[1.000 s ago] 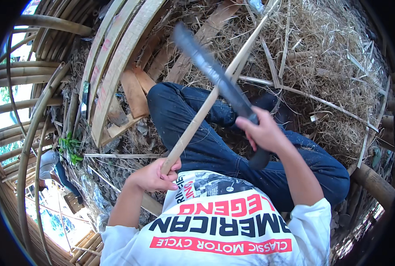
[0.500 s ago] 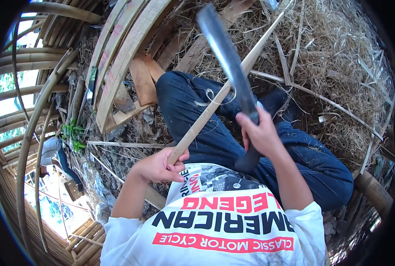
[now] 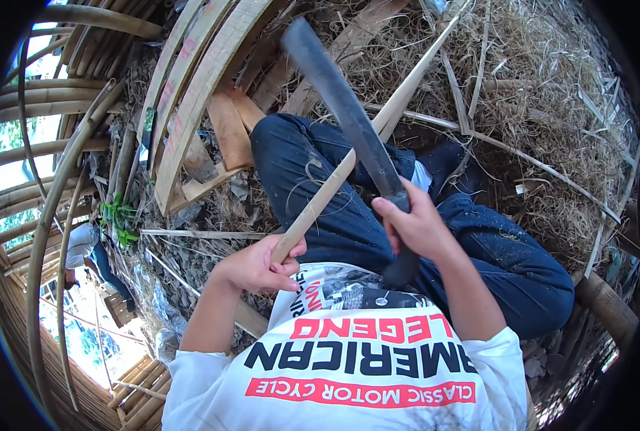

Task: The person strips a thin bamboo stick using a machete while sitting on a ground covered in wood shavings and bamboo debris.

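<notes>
Tilting farther left than 0.5 s ago: the machete [image 3: 354, 118], its tip swung toward the pale planks [image 3: 194, 108], while the left hand [image 3: 259, 266] has barely shifted. Far left, past the bamboo poles [image 3: 101, 19], 1 person [image 3: 83, 241] bends over in the distance; next, a green plant [image 3: 119, 223], then those planks. And there's that left hand, curled around the near end of a bamboo strip [image 3: 314, 210]! It slants up and right across the jeans [image 3: 284, 151] and under the machete; touching or not, I can't tell. Looks light, stiff with some spring, probably smooth; the near end, clear of the cutting edge, seems the place to grip. Now the right hand [image 3: 417, 223], clenched on the machete's dark handle [image 3: 400, 269]; that tool looks heavier, weighted forward. Off right, dry shavings [image 3: 550, 144] lie heaped, 1 thick bamboo pole [image 3: 611, 309] near them.
</notes>
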Motion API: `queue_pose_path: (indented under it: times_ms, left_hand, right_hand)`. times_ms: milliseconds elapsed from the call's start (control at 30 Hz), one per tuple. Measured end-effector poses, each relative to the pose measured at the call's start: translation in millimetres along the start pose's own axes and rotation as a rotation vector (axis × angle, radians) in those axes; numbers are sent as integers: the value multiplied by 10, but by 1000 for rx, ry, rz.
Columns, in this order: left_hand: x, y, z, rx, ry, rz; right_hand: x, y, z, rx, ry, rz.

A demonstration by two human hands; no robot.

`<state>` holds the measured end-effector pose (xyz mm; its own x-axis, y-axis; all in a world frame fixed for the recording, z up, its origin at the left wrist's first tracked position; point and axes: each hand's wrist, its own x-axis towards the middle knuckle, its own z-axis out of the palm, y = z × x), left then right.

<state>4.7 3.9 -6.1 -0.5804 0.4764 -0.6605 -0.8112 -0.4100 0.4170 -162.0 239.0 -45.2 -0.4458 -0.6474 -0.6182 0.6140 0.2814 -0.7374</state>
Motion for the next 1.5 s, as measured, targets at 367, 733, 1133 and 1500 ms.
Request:
queue_pose_path:
  times_ms: [367,733,1133,1500]
  left_hand:
    - [-23,82,135,318,177,7]
    - [61,45,308,486,350,58]
    - [204,-361,-36,-267,-168,-38]
    - [318,-782,-241,-141,-71,-46]
  right_hand:
    - [-3,179,-211,-213,201,-266]
    - [-37,161,-342,-261,502,-389]
    - [222,-343,-831,572,212,-109]
    - [693,-339,-1460,60,343,-5]
